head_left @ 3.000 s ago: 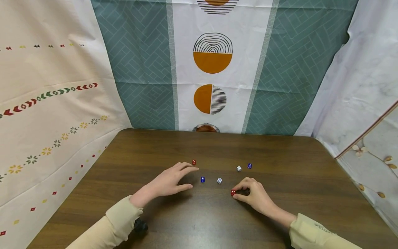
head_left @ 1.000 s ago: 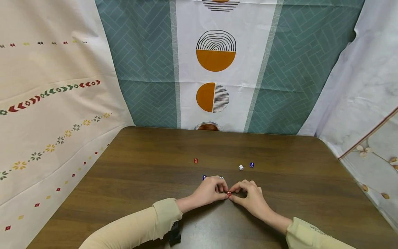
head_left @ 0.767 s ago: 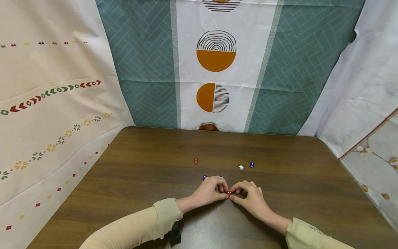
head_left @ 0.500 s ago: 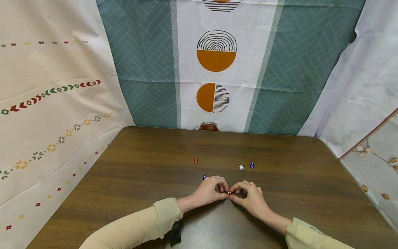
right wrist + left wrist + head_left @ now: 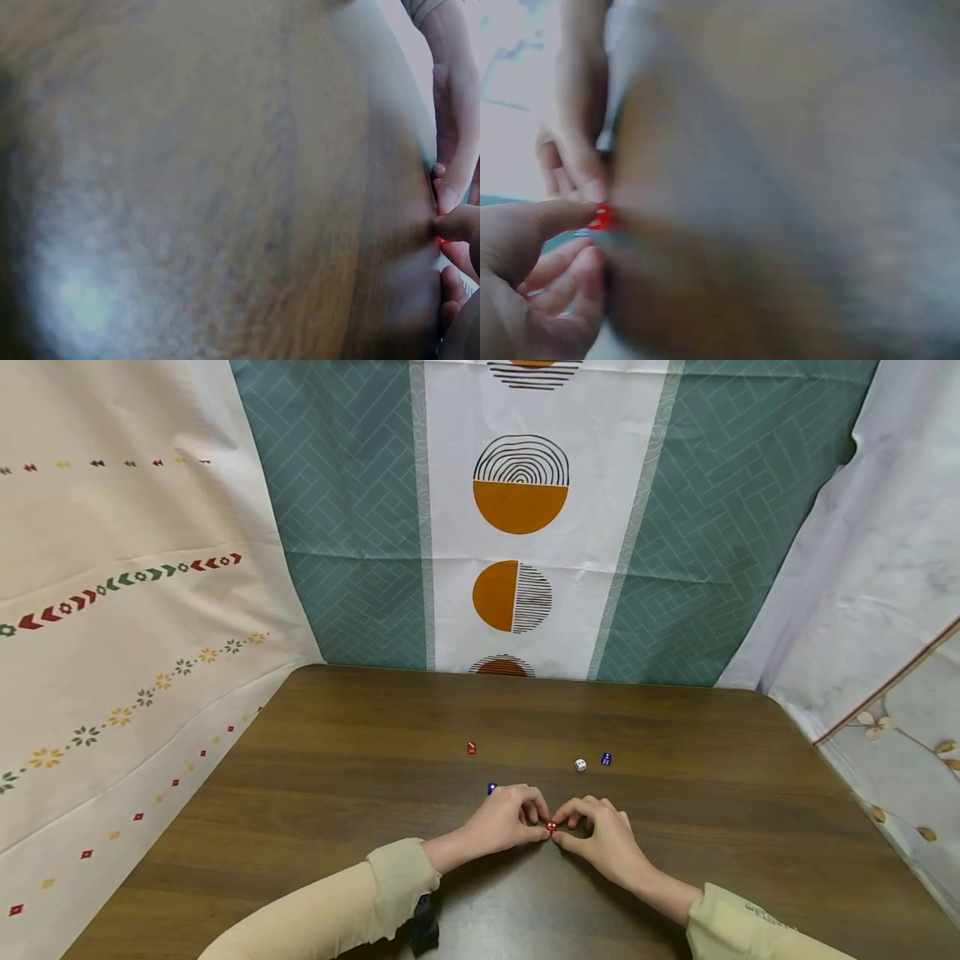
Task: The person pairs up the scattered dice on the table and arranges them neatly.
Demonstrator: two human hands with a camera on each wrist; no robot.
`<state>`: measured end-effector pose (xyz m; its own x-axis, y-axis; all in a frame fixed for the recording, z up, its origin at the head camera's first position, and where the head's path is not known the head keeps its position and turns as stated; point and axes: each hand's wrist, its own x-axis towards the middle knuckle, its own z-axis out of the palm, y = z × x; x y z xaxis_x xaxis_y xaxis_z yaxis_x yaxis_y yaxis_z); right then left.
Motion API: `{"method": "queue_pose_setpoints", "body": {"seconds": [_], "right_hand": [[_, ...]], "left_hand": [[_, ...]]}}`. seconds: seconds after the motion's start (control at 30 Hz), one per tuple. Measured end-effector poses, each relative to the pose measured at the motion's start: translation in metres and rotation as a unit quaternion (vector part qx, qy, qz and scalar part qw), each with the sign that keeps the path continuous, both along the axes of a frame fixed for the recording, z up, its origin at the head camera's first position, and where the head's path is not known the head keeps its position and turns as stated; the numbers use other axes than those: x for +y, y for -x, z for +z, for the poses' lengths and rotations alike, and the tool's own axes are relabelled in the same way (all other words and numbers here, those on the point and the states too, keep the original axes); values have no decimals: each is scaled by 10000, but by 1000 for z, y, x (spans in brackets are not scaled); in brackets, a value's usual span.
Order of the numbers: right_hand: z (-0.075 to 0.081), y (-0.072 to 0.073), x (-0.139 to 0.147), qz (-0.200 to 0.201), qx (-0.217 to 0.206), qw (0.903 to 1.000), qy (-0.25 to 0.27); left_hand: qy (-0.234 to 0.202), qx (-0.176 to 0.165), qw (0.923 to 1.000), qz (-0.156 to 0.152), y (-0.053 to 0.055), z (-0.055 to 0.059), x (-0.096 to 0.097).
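Left hand point(image 5: 498, 820) reached red die point(image 5: 552, 827); only head view shows 2 blue dice point(image 5: 606, 759).

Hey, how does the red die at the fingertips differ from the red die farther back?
The front red die is pinched by the left hand and right hand; the back red die lies untouched on the table. The front red die is partly covered; the back red die isn't. The front red die is nearer; the back red die is farther off, to the left. Both are red with white pips.
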<state>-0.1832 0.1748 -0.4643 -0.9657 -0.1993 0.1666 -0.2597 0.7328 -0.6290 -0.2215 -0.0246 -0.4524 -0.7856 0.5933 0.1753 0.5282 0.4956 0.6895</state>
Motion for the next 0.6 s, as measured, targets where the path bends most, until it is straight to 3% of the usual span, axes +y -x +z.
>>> {"method": "queue_pose_setpoints", "body": {"seconds": [0.13,0.2,0.3,0.43,0.6], "right_hand": [[1,0,-1,29,-46,10000,37],[2,1,-1,35,-38,10000,44],[3,1,-1,31,16,10000,47],[3,1,0,23,75,10000,46],[2,0,0,39,114,9999,44]], "left_hand": [[-32,-558,9982,-192,8,13,-11],[-66,-547,9976,-421,18,20,-19],[-117,-218,9974,-673,37,31,-36],[-209,214,9987,-416,66,39,-61],[-89,228,9991,333,96,33,-89]]}}
